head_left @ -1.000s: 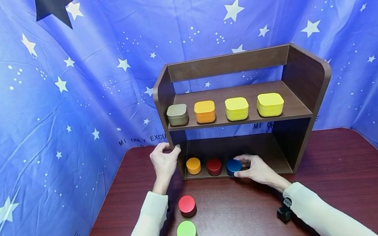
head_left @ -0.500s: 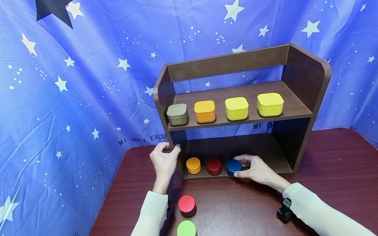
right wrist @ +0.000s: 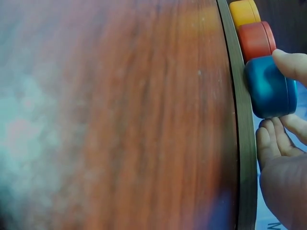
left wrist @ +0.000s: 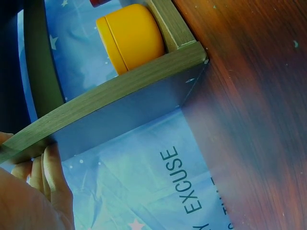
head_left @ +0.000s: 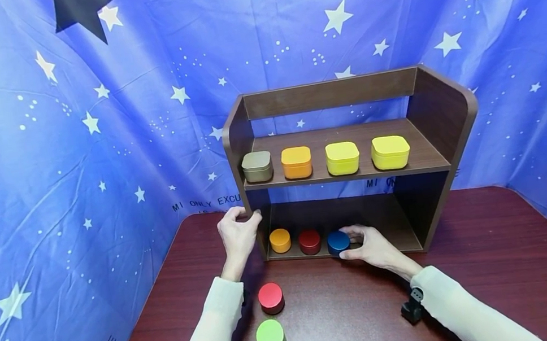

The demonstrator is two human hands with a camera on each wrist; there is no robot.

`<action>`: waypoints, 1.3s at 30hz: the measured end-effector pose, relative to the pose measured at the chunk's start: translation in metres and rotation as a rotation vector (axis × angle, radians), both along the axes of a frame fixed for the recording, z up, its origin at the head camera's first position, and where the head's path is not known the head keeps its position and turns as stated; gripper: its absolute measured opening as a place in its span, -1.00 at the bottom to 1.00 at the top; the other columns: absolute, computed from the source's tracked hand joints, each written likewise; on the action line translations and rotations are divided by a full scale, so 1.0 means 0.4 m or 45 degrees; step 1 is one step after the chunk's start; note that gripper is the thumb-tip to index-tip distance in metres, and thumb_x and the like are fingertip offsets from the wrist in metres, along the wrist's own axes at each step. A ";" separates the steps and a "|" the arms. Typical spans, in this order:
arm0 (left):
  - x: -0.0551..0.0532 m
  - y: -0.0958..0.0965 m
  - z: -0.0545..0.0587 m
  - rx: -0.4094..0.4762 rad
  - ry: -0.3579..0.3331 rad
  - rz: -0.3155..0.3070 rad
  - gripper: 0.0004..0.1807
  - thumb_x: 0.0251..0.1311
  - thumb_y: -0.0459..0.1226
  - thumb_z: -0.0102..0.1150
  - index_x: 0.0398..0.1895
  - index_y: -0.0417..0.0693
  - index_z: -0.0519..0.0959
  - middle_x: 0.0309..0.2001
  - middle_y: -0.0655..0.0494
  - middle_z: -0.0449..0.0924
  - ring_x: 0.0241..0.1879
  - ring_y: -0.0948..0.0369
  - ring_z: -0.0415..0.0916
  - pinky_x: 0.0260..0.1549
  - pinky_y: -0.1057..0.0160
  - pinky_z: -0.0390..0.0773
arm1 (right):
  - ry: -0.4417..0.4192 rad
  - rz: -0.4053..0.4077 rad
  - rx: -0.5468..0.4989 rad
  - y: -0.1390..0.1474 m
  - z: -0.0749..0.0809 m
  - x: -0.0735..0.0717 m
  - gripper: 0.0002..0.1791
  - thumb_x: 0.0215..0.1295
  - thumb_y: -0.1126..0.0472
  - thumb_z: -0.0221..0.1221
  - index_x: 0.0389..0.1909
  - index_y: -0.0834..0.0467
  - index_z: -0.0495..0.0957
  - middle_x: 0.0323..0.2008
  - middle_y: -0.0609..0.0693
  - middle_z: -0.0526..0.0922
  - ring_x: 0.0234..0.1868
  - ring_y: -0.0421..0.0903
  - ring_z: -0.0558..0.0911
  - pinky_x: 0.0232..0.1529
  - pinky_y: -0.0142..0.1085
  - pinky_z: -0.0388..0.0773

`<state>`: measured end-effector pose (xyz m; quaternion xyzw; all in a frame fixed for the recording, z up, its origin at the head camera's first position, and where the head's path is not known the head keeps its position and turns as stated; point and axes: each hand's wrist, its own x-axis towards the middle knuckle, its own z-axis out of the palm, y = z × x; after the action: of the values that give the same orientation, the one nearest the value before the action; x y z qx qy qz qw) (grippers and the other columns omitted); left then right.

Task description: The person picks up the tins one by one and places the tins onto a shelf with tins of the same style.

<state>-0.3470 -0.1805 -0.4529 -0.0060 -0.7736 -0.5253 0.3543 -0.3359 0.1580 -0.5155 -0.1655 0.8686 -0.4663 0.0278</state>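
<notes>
A dark brown two-tier shelf (head_left: 336, 183) stands on the table. My left hand (head_left: 238, 235) grips the edge of its left side panel (left wrist: 110, 98), fingers on the outer face and thumb on the other side. On the lower tier's front, my right hand (head_left: 374, 244) holds a blue round tin (head_left: 338, 242) between thumb and fingers; in the right wrist view the blue tin (right wrist: 271, 87) sits at the shelf's front edge. To its left on that tier are a dark red round tin (head_left: 309, 241) and an orange round tin (head_left: 280, 241), the orange one nearest the left panel.
The upper tier bears a row of squarish tins: grey-green (head_left: 257, 167), orange (head_left: 296, 162), and two yellow ones (head_left: 342, 158). On the table (head_left: 509, 255) before the shelf lie a red round tin (head_left: 271, 298) and a green round tin (head_left: 271, 338). A starry blue curtain (head_left: 276, 28) hangs behind.
Neither hand has visibly moved, and the tins stay in their places. Only the head view has shifted very slightly.
</notes>
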 end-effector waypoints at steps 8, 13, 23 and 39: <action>0.001 0.001 0.001 -0.004 -0.009 0.005 -0.88 0.02 -0.25 0.51 -0.47 -0.12 0.78 -0.38 -0.07 0.80 -0.34 0.04 0.69 -0.28 0.39 0.53 | 0.050 0.004 -0.001 0.024 -0.003 0.014 -0.31 0.25 0.15 0.54 0.34 0.35 0.60 0.27 0.31 0.72 0.26 0.23 0.71 0.32 -0.03 0.65; 0.003 0.002 -0.001 -0.009 -0.021 0.008 -0.88 0.02 -0.25 0.52 -0.47 -0.12 0.78 -0.38 -0.07 0.81 -0.34 0.03 0.69 -0.28 0.37 0.54 | 0.093 -0.006 -0.021 0.039 -0.007 0.028 -0.32 0.23 0.16 0.56 0.31 0.38 0.61 0.24 0.31 0.74 0.22 0.21 0.74 0.25 -0.25 0.67; 0.000 0.001 0.000 -0.002 -0.003 0.011 -0.87 0.00 -0.24 0.52 -0.47 -0.12 0.78 -0.38 -0.07 0.80 -0.35 0.06 0.69 -0.29 0.39 0.53 | 0.215 0.011 -0.085 0.034 0.026 0.068 -0.35 0.17 0.25 0.58 0.24 0.43 0.63 0.15 0.31 0.77 0.11 0.26 0.76 0.17 -0.37 0.68; 0.001 0.002 0.002 -0.005 0.006 0.011 -0.87 0.00 -0.24 0.53 -0.47 -0.11 0.79 -0.38 -0.05 0.81 -0.36 0.13 0.68 -0.29 0.39 0.54 | 0.208 0.206 -0.133 -0.061 0.074 0.117 -0.37 0.21 0.21 0.57 0.25 0.37 0.63 0.14 0.29 0.76 0.11 0.22 0.75 0.21 -0.28 0.70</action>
<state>-0.3467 -0.1799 -0.4521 -0.0046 -0.7740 -0.5221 0.3583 -0.2890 0.1336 -0.4860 -0.2739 0.8263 -0.4920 -0.0142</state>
